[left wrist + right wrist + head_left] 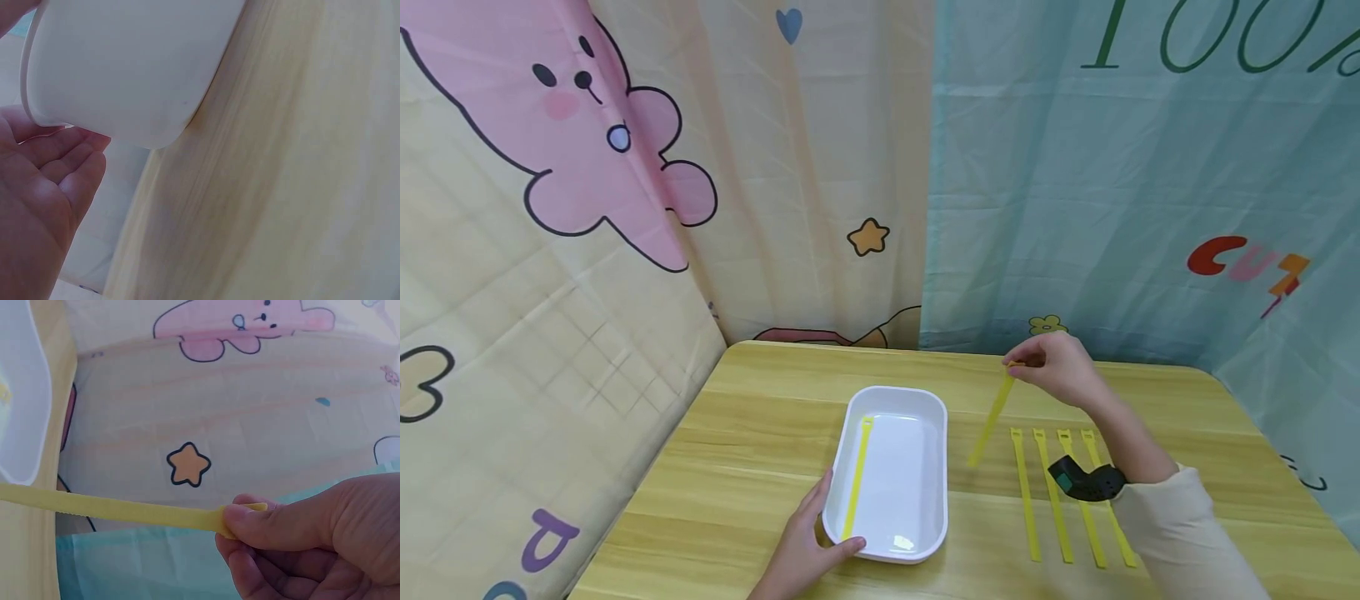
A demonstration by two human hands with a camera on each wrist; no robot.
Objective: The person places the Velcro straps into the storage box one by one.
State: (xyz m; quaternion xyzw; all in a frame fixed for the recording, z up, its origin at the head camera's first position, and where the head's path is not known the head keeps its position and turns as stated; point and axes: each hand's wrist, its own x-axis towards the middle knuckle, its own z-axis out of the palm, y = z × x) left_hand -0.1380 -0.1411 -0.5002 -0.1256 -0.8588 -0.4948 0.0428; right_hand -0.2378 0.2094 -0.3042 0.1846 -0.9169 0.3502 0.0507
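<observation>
Cream sleeve (1187, 533); right fingers (1034, 343) pinch yellow strap (137, 511); left fingers (84, 178) grip tray (902, 475); wood table (700, 467), printed curtains (1037, 167).

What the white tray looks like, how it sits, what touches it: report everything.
The white tray is a rounded rectangle with raised walls, glossy and plastic-looking. It stands open side up on the wood-grained table, long sides running front to back. One yellow strap lies inside along its left side; the remaining floor is bare. The left hand holds its near left corner, thumb at the rim.
</observation>
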